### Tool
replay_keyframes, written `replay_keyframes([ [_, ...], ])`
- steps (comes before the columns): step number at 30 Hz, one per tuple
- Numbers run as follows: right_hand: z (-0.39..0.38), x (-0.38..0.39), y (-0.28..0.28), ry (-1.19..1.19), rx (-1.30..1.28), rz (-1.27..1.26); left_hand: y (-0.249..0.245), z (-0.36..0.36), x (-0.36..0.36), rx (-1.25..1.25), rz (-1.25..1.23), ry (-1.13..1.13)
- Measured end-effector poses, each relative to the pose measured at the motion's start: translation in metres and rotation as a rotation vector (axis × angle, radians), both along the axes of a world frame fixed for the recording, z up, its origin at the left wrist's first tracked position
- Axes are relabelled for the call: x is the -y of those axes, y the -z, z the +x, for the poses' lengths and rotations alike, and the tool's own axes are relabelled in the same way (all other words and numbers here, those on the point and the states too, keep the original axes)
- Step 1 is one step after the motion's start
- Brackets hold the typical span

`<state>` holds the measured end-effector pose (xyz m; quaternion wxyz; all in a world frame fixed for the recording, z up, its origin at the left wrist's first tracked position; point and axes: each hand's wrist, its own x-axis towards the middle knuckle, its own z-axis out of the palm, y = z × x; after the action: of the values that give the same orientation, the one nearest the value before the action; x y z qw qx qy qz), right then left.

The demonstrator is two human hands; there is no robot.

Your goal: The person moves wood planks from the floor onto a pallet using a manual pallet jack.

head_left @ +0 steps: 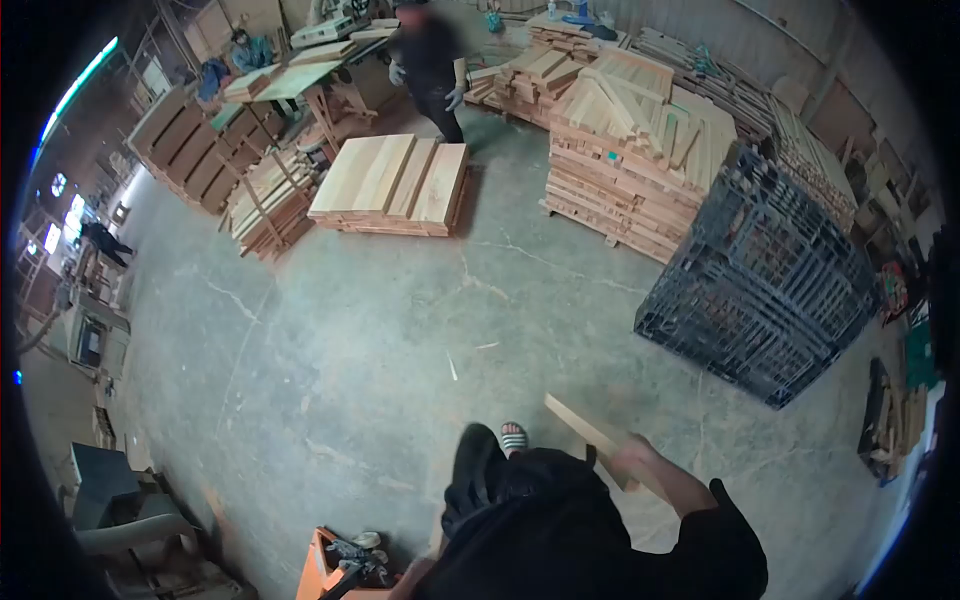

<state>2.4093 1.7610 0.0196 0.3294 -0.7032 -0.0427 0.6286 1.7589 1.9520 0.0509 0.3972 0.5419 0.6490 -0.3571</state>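
My right hand (630, 456), a little blurred, is closed around a light wooden board (574, 418) at my right side. The board slants forward and to the left, its far end over the concrete floor. Low in the view, my left hand (411, 577) is down at my left side, by an orange bin (316, 565) with dark and grey items in it. My body hides part of this hand, and its fingers do not show clearly. A narrow light-wood edge (437, 532) shows between that hand and my dark clothing.
A low stack of wide boards (375, 180) lies ahead, with a gloved person (430, 65) standing behind it. To the right are a tall timber pile (620, 190) and a dark plastic pallet (770, 275) leaning upright. A machine (110, 490) stands at lower left.
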Motion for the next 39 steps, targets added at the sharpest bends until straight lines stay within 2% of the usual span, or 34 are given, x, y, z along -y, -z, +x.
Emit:
replay_keyframes([
  [1, 0.018, -0.085, -0.068, -0.412, 0.474, -0.120, 0.004, 0.022, -0.024, 0.007, -0.025, -0.009],
  [3, 0.056, -0.235, -0.134, -0.585, 0.628, -0.317, 0.017, 0.069, -0.089, 0.018, -0.051, -0.013],
  [5, 0.115, -0.360, -0.136, -0.636, 0.694, -0.385, 0.034, 0.115, -0.166, 0.024, -0.064, 0.003],
  [7, 0.174, -0.481, -0.141, -0.702, 0.773, -0.210, 0.052, 0.163, -0.247, 0.029, -0.072, 0.028],
  [9, 0.230, -0.593, -0.128, -0.733, 0.810, -0.126, 0.063, 0.202, -0.329, 0.032, -0.084, 0.069],
  [13, 0.304, -0.811, -0.205, -0.705, 0.848, 0.031, 0.058, 0.265, -0.488, 0.021, -0.105, 0.169],
  [15, 0.344, -0.900, -0.217, -0.627, 0.940, 0.146, 0.040, 0.305, -0.567, 0.017, -0.102, 0.210],
  [18, 0.399, -1.028, -0.244, -0.532, 0.833, 0.181, 0.031, 0.355, -0.679, 0.010, -0.082, 0.260],
  [22, 0.482, -1.178, -0.205, -0.429, 0.695, 0.337, 0.024, 0.425, -0.823, -0.095, -0.065, 0.271],
  [25, 0.535, -1.262, -0.199, -0.372, 0.536, 0.379, -0.001, 0.482, -0.927, -0.177, 0.009, 0.342],
  [27, 0.554, -1.287, -0.215, -0.348, 0.447, 0.366, -0.018, 0.497, -0.980, -0.199, 0.050, 0.341],
  [29, 0.580, -1.319, -0.214, -0.332, 0.335, 0.377, -0.061, 0.549, -1.046, -0.187, 0.141, 0.326],
  [30, 0.589, -1.334, -0.211, -0.330, 0.276, 0.384, -0.044, 0.537, -1.076, -0.181, 0.157, 0.504],
  [31, 0.598, -1.349, -0.204, -0.325, 0.272, 0.387, -0.070, 0.570, -1.107, -0.180, 0.150, 0.427],
  [32, 0.606, -1.361, -0.195, -0.314, 0.269, 0.391, -0.060, 0.562, -1.140, -0.194, 0.084, 0.540],
  [34, 0.609, -1.378, -0.188, -0.323, 0.306, 0.394, -0.104, 0.602, -1.193, -0.175, 0.132, 0.465],
  [36, 0.615, -1.398, -0.187, -0.368, 0.401, 0.389, -0.128, 0.648, -1.251, -0.220, 0.130, 0.552],
  [37, 0.620, -1.409, -0.181, -0.386, 0.366, 0.353, -0.147, 0.675, -1.275, -0.210, 0.166, 0.556],
  [38, 0.622, -1.419, -0.175, -0.405, 0.327, 0.314, -0.137, 0.674, -1.299, -0.205, 0.195, 0.649],
  [39, 0.625, -1.428, -0.168, -0.421, 0.292, 0.279, -0.144, 0.690, -1.321, -0.216, 0.203, 0.646],
])
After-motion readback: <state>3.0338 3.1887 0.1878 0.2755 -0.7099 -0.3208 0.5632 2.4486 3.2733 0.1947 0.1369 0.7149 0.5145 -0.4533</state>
